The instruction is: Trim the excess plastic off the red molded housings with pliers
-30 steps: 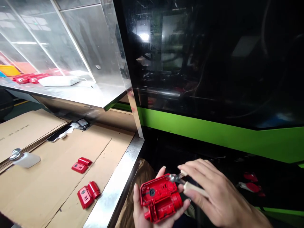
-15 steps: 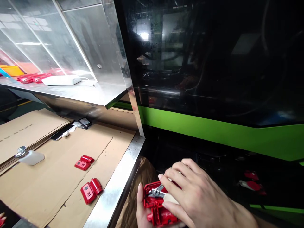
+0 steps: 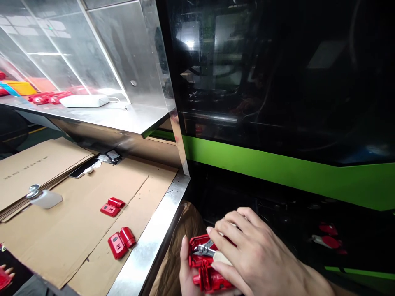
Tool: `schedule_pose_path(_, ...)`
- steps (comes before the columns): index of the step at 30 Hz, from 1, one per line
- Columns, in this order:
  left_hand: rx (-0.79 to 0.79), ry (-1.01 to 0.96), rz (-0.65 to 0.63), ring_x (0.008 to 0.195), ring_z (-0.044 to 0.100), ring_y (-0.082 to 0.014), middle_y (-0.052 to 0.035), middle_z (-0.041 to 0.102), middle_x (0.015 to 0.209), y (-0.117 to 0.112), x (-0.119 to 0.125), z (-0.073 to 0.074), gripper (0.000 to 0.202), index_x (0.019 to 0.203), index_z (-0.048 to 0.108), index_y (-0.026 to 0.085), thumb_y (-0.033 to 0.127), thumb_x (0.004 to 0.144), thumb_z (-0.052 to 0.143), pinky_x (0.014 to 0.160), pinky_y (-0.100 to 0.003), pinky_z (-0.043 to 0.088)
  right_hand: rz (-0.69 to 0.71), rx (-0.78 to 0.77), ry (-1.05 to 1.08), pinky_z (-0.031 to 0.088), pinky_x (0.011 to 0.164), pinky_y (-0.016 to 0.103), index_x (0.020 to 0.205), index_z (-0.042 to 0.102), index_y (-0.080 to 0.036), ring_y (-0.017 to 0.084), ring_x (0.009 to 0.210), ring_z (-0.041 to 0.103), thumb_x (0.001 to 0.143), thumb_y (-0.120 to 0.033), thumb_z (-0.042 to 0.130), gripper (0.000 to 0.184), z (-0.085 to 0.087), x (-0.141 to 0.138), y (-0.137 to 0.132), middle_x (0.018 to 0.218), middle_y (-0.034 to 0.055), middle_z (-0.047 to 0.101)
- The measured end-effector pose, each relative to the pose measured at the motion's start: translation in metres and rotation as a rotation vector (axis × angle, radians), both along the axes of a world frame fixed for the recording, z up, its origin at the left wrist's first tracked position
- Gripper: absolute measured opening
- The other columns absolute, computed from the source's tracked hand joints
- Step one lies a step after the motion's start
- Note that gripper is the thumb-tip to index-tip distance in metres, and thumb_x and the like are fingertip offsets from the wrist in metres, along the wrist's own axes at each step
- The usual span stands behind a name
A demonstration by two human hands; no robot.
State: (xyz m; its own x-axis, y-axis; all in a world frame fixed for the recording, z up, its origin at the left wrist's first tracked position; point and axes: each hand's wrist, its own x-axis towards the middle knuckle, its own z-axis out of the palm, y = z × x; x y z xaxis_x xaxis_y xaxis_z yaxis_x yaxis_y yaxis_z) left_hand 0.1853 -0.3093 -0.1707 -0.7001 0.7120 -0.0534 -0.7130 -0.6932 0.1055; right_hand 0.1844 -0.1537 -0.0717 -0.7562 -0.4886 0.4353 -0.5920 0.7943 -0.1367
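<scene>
At the lower right, my left hand [image 3: 186,263] is closed around an open red plastic housing [image 3: 212,278], its hollow, ribbed inside facing up. My right hand [image 3: 251,246] lies over it, gripping a pair of nippers [image 3: 205,248] by a cream-coloured handle. The metal jaws reach into the upper part of the housing; whether they bite on anything I cannot tell. My right hand covers the housing's right side. Two similar red plastic parts, one farther off [image 3: 112,206] and one nearer [image 3: 121,242], lie on the cardboard-covered table to the left.
Cardboard sheets [image 3: 33,164] are stacked on the table [image 3: 148,250], beside a translucent bottle [image 3: 47,199] and a dark flat device [image 3: 83,168]. A metal shelf [image 3: 135,119] overhangs its back. A black machine panel [image 3: 271,90] rises ahead. Another person's hand [image 3: 9,274] shows bottom left.
The view has shifted slightly, moving the table and its parts a little up and right. Both hands keep their grip, with the nippers in nearly the same place in the housing.
</scene>
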Motion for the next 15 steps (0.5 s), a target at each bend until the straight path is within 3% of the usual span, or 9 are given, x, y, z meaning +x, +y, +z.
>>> schedule_pose_path(6, -0.018, -0.066, -0.027, 0.126, 0.059, -0.0342, -0.0138, 0.074, 0.115, 0.0008, 0.0001, -0.0030, 0.049, 0.102, 0.080, 0.017, 0.060, 0.093, 0.060, 0.120, -0.048, 0.034, 0.020, -0.007, 0.018, 0.039, 0.087, 0.042, 0.115, 0.070, -0.013, 0.021, 0.091, 0.060, 0.096, -0.029, 0.060, 0.027, -0.0056, 0.0011, 0.0009, 0.102, 0.0028, 0.072)
schedule_pose_path(12, 0.046, -0.029, -0.089, 0.126, 0.059, -0.0377, -0.0173, 0.070, 0.121, 0.0045, -0.0007, -0.0038, 0.063, 0.127, 0.068, 0.014, 0.065, 0.091, 0.058, 0.118, -0.053, 0.034, -0.005, 0.023, 0.051, 0.041, 0.088, 0.043, 0.119, 0.069, -0.011, 0.023, 0.095, 0.058, 0.100, -0.031, 0.053, 0.032, -0.0060, 0.0031, 0.0008, 0.105, 0.0055, 0.071)
schedule_pose_path(15, 0.032, -0.020, -0.085, 0.124, 0.060, -0.0379, -0.0173, 0.071, 0.120, 0.0078, 0.0000, -0.0011, 0.066, 0.129, 0.066, 0.014, 0.067, 0.091, 0.058, 0.117, -0.054, 0.035, -0.007, 0.036, 0.061, 0.041, 0.087, 0.043, 0.117, 0.070, -0.009, 0.023, 0.094, 0.058, 0.101, -0.027, 0.048, 0.032, -0.0050, 0.0047, 0.0017, 0.103, 0.0064, 0.071)
